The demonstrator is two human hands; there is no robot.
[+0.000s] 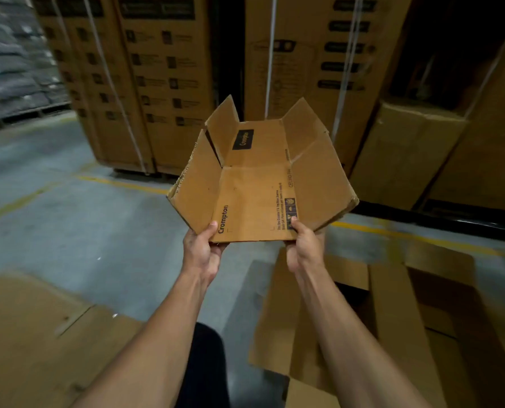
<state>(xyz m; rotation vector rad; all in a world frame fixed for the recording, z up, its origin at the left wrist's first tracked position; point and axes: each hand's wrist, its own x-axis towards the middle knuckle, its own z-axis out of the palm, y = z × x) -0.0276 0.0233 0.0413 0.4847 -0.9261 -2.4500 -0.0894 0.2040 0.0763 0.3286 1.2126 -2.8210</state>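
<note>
Head view. Both arms reach forward and hold an opened-out cardboard carton [254, 189] in the air at mid-frame, above the grey concrete floor [68, 231].

The carton is unfolded into a shallow trough. It has a flat middle panel, one side panel angled up on the left and one on the right. A far panel at the back has two smaller flaps standing up from it. We read "Crompton" near the left edge of the middle panel and again on a dark label on the far panel. Smaller text and handling symbols run along the right fold, and we cannot read them in full.

Left hand [202, 248]: grips the near edge at its left corner. The thumb lies on top beside the "Crompton" print and the fingers curl under the board.

Right hand [302, 245]: grips the near edge at its right corner. The thumb lies on top, touching the symbol print. The fingers are under the board and hidden from us.

Both hands pinch the carton between thumb and fingers.

Surroundings:
- Tall strapped boxes [163, 83] stand on the floor behind the held carton.
- Yellow lines [121, 182] cross the floor.
- A flattened sheet [24, 334] lies on the floor at lower left.
- A second flattened carton [392, 304] lies at lower right, below the right forearm.
- Grey sacks [12, 63] are stacked at upper left, blurred.
- A dark trouser leg [204, 363] shows between the forearms.
</note>
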